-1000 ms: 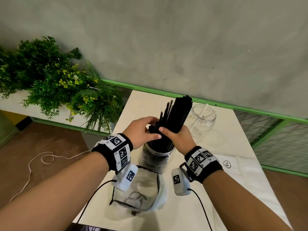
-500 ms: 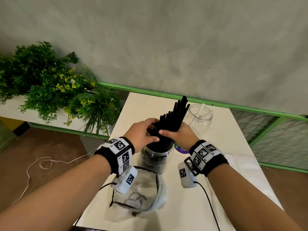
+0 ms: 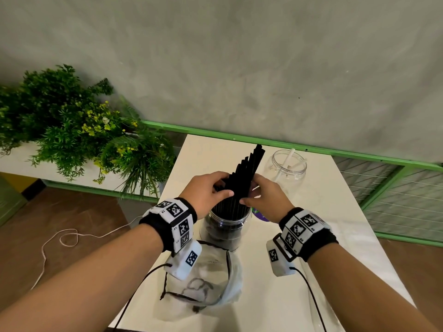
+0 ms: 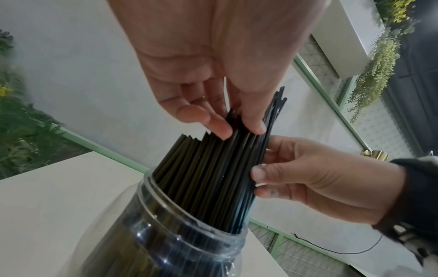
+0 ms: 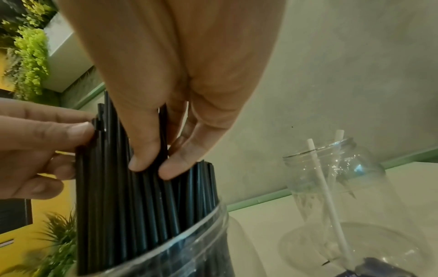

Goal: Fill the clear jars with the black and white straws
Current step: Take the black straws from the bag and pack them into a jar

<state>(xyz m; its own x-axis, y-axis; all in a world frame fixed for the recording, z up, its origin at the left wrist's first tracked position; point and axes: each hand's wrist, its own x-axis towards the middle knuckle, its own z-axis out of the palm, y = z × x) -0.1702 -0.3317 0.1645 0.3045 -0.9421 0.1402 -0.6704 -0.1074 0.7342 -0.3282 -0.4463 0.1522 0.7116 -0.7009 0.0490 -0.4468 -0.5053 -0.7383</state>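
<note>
A clear jar (image 3: pixel 225 227) stands mid-table, packed with black straws (image 3: pixel 247 171) that lean away to the right. My left hand (image 3: pixel 224 186) grips the bundle from the left just above the rim; in the left wrist view its thumb and fingers (image 4: pixel 221 129) press on the black straws (image 4: pixel 213 178). From the right, my right hand (image 3: pixel 248 191) pinches straws; in the right wrist view the right hand (image 5: pixel 155 167) holds one black straw (image 5: pixel 163 131) between thumb and finger. A second clear jar (image 3: pixel 288 167) behind on the right holds two white straws (image 5: pixel 324 187).
A crumpled clear drawstring bag (image 3: pixel 206 291) lies at the table's front edge. A small purple item (image 3: pixel 261 215) sits right of the near jar. Green plants (image 3: pixel 79 133) fill the left, and a green rail (image 3: pixel 311 147) runs behind the table. A white cord (image 3: pixel 67 238) lies on the floor.
Both hands have stayed on the black straws above the jar, shifting their fingers on the bundle. The bundle's top looks narrower and the view has tilted a little.
</note>
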